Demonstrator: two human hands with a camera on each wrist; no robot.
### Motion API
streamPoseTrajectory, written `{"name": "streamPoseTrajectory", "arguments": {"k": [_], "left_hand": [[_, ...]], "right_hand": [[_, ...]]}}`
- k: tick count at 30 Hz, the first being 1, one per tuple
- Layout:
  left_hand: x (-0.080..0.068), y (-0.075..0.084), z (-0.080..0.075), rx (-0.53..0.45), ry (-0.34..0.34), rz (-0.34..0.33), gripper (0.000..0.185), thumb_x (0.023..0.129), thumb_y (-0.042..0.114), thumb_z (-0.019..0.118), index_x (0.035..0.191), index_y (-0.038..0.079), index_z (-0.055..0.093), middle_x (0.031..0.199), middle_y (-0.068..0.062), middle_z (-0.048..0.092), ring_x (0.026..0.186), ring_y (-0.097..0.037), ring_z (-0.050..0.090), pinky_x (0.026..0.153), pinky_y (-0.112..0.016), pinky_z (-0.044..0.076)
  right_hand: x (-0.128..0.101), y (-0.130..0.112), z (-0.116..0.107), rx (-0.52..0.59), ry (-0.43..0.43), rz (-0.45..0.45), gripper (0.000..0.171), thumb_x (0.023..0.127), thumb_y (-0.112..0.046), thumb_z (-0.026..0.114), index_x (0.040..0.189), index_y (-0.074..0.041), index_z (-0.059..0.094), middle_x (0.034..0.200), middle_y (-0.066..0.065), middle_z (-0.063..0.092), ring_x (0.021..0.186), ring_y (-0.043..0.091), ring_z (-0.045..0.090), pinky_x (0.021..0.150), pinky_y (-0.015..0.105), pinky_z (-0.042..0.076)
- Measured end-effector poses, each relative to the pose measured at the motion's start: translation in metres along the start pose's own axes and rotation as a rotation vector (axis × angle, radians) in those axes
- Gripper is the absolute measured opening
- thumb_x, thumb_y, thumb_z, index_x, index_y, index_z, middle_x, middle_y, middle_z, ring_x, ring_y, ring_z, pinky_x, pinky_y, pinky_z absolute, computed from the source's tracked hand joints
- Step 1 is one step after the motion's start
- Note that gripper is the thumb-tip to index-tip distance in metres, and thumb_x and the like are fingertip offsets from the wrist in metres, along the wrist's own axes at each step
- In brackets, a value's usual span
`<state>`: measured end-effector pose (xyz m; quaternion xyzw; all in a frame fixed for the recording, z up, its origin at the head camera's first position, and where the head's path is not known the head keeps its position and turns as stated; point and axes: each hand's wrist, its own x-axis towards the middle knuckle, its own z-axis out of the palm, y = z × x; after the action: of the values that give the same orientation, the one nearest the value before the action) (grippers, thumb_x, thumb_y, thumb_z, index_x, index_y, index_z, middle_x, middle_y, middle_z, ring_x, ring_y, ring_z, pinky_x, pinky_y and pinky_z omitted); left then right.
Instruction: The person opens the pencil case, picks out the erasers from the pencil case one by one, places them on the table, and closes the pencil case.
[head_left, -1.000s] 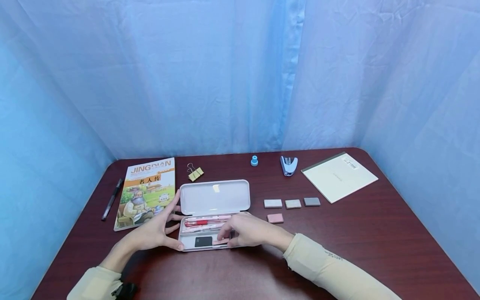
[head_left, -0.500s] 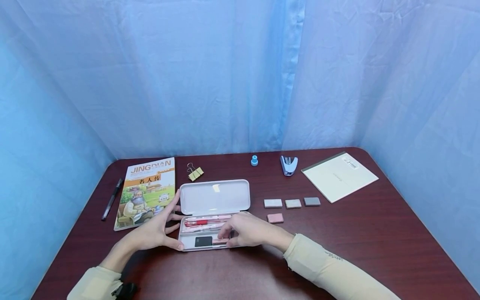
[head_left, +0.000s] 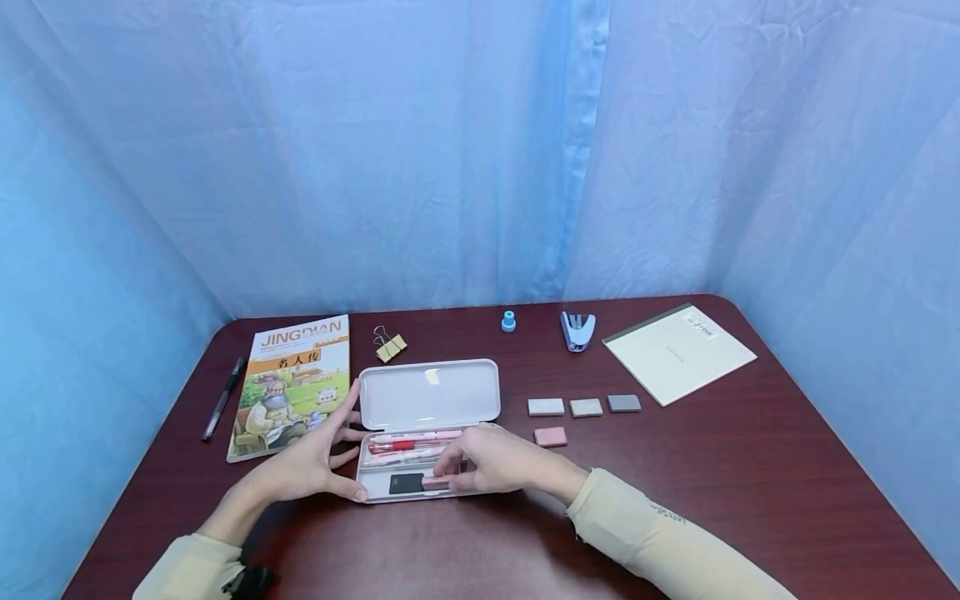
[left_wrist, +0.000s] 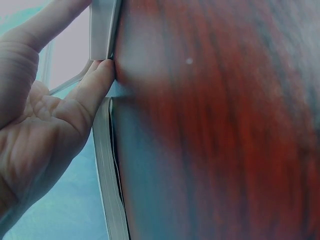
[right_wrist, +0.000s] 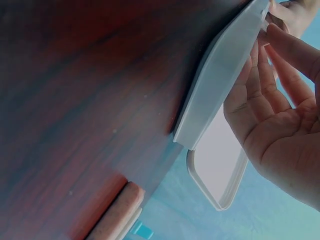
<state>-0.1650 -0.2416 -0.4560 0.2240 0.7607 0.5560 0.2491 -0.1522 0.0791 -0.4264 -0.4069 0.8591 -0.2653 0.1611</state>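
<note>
A white pencil case (head_left: 369, 483) stands with its lid (head_left: 429, 396) raised. Several pens (head_left: 408, 447) fill its rear compartment, and a flat black block (head_left: 407, 483) lies in the front one. My left hand (head_left: 318, 454) braces the case's left end, fingers spread and nearly straight, thumb at the front corner. Thumb and fingers of my right hand (head_left: 491, 458) pinch a small pink eraser (head_left: 433, 482) beside the black block. That hand covers the right part of the case. In the right wrist view, the eraser is hidden behind the fingers and the case wall (right_wrist: 217, 80).
Right of the case lie a pink eraser (head_left: 551, 437) and white (head_left: 545, 407), beige (head_left: 586, 408) and grey (head_left: 624, 404) ones. Behind are a binder clip (head_left: 391, 346), small blue object (head_left: 508, 322), stapler (head_left: 577, 332) and notebook (head_left: 681, 354). Left are a book (head_left: 292, 387) and pen (head_left: 223, 400).
The pink eraser in my right hand has shifted slightly up and left, against the black block's edge. My left hand stays at the case's end.
</note>
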Motion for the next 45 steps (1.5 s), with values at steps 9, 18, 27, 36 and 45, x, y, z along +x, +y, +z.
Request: {"name": "streamPoseTrajectory", "arguments": {"k": [9,18,27,36,45], "left_hand": [[-0.001,0.000,0.001,0.016,0.005,0.005,0.134,0.077,0.008,0.090,0.162,0.037,-0.010,0.154,-0.022,0.021,0.141,-0.041,0.034,0.111,-0.040,0.041],[-0.002,0.003,0.001,0.032,0.011,0.000,0.133,0.078,0.010,0.090,0.162,0.035,-0.010,0.154,-0.022,0.020,0.141,-0.042,0.034,0.110,-0.042,0.041],[-0.001,0.002,0.000,0.024,0.011,0.005,0.134,0.077,0.009,0.090,0.162,0.035,-0.010,0.154,-0.021,0.021,0.141,-0.042,0.034,0.110,-0.042,0.041],[0.000,0.001,0.000,0.020,0.008,0.006,0.134,0.077,0.008,0.090,0.162,0.036,-0.009,0.154,-0.022,0.022,0.141,-0.042,0.035,0.111,-0.040,0.041],[-0.001,0.001,0.000,0.019,0.007,-0.003,0.134,0.077,0.008,0.090,0.162,0.036,-0.010,0.154,-0.021,0.021,0.141,-0.041,0.034,0.111,-0.040,0.040]], "right_hand": [[0.000,-0.001,-0.002,0.052,0.048,-0.041,0.014,0.093,-0.012,0.071,0.102,-0.015,0.080,0.091,-0.016,0.071,0.074,-0.003,0.054,0.068,0.013,0.047],[-0.012,0.006,-0.018,0.368,0.047,0.042,0.016,0.096,-0.010,0.067,0.105,-0.013,0.079,0.092,-0.009,0.073,0.060,0.011,0.064,0.057,0.026,0.057],[-0.039,0.022,-0.046,0.559,0.079,0.053,0.018,0.098,-0.013,0.068,0.113,-0.007,0.077,0.098,0.002,0.073,0.068,0.024,0.067,0.065,0.038,0.063],[-0.082,0.048,-0.069,0.614,0.166,0.132,0.022,0.097,-0.014,0.071,0.117,-0.006,0.074,0.094,0.023,0.071,0.073,0.024,0.067,0.068,0.042,0.062],[-0.127,0.098,-0.076,0.640,0.189,0.294,0.029,0.098,-0.013,0.069,0.122,0.003,0.069,0.105,0.014,0.072,0.088,0.034,0.069,0.077,0.043,0.063]]}}
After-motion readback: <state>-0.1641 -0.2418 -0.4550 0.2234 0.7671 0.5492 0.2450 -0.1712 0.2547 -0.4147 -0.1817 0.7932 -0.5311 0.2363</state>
